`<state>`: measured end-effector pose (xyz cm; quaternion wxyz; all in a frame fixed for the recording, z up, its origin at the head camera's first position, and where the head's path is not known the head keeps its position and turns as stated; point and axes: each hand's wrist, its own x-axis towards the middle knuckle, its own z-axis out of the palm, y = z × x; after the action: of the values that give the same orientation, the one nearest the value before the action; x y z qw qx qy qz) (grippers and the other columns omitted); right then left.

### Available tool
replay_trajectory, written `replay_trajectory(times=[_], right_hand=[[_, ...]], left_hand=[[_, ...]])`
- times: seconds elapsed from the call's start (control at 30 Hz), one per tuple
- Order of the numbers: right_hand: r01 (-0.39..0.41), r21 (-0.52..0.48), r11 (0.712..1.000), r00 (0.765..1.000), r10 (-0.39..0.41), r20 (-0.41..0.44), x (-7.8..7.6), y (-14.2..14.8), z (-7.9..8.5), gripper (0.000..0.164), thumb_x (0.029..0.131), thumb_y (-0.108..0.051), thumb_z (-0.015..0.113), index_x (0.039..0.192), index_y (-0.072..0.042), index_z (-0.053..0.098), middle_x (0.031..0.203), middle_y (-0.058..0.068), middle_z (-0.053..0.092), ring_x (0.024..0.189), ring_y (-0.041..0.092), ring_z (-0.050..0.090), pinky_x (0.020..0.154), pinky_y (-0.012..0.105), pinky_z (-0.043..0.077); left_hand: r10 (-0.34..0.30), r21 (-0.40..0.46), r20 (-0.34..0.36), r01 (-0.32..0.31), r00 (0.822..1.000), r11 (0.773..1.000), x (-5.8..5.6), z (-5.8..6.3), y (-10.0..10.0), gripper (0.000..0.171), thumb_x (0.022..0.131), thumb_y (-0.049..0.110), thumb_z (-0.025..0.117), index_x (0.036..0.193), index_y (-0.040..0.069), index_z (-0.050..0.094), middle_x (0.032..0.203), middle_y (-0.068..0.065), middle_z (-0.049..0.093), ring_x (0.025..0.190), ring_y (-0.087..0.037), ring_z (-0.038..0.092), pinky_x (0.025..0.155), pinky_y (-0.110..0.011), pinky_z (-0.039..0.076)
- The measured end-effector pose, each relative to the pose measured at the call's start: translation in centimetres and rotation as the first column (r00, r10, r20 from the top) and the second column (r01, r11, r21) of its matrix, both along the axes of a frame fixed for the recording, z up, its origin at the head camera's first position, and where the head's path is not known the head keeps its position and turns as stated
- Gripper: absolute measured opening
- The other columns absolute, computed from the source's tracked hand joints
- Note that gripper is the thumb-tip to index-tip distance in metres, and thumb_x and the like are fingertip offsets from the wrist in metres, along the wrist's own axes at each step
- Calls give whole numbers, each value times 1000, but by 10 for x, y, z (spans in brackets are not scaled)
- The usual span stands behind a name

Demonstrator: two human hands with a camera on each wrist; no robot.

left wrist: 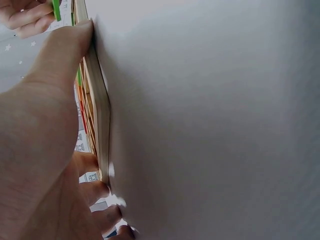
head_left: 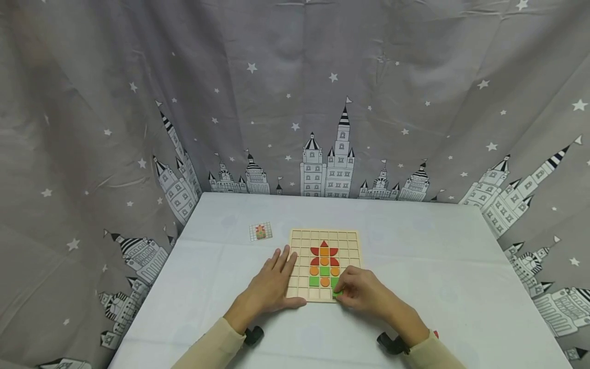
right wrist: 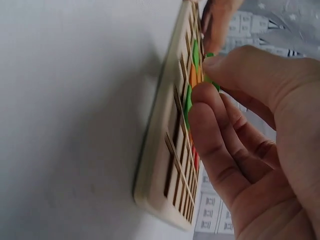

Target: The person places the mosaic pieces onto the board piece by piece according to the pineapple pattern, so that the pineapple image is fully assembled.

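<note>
A square wooden grid board [head_left: 300,293] lies on the white table. Red, orange and green tiles fill cells in its middle: a red triangle [head_left: 324,244] at the top, red curved pieces [head_left: 315,251], orange discs [head_left: 324,282] and green squares [head_left: 314,281]. My left hand [head_left: 271,287] rests along the board's left side, fingers spread and thumb at the near edge. With thumb and fingertips my right hand [head_left: 361,291] pinches a green tile [left wrist: 56,10] over the lower right of the pattern. The fingers hide part of that tile and the cells beneath it.
A small pattern card [head_left: 260,231] with a printed grid lies beyond my left hand, left of the board. A grey curtain [head_left: 295,92] with castles and stars hangs behind the table [head_left: 424,246]. A dark wrist device [head_left: 392,343] sits near my right cuff.
</note>
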<state>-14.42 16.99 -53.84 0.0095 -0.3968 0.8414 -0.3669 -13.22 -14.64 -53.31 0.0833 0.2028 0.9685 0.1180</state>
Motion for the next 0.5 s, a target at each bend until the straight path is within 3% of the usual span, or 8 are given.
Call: replay_trajectory(times=[0.5], right_hand=[[-2,72,997,997,8,-81,4,-20,-10,7,97,-3,93,99,-8,90,106,6,77,94,4,69,81,16,63]], left_hand=[[-1,0,-8,1,1000,1000,0,0,0,127,93,74,86,178,-6,36,189,-34,29,177,-54,34,139,-65,41]])
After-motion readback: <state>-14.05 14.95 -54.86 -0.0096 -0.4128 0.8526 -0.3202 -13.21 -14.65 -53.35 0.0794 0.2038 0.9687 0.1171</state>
